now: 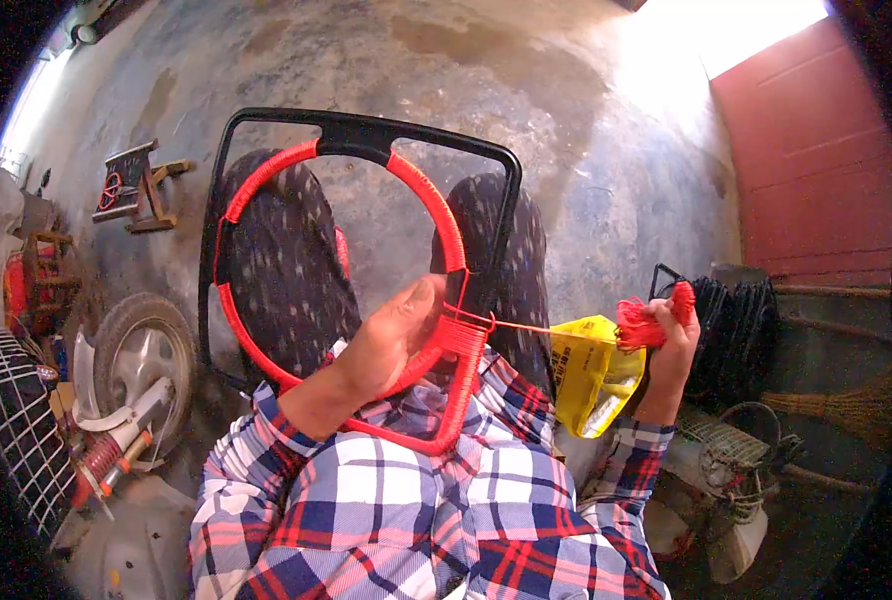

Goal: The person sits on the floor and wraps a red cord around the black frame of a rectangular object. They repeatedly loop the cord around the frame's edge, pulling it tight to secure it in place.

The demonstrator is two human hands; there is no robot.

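Observation:
Across my lap lies a black squarish frame [446, 135] with a round ring in it. Red cord wrapping [431, 205] covers most of the ring and the near right corner; bare black parts show between. My left hand [396, 335] is closed around the ring's right side, close to the wrapped corner. Out to the right, my right hand [674, 345] grips a bundle of red cord [646, 322]. A single strand [531, 327] runs straight from the bundle to the frame, with a small loop at the frame's edge. Beside my right wrist sits a yellow bag [578, 375].
A wheel [146, 360] and a white wire basket [21, 420] stand at left. Farther off is a small wooden stand [151, 190]. At right are several stacked black frames [741, 335], a straw broom [846, 410] and a red door [816, 160].

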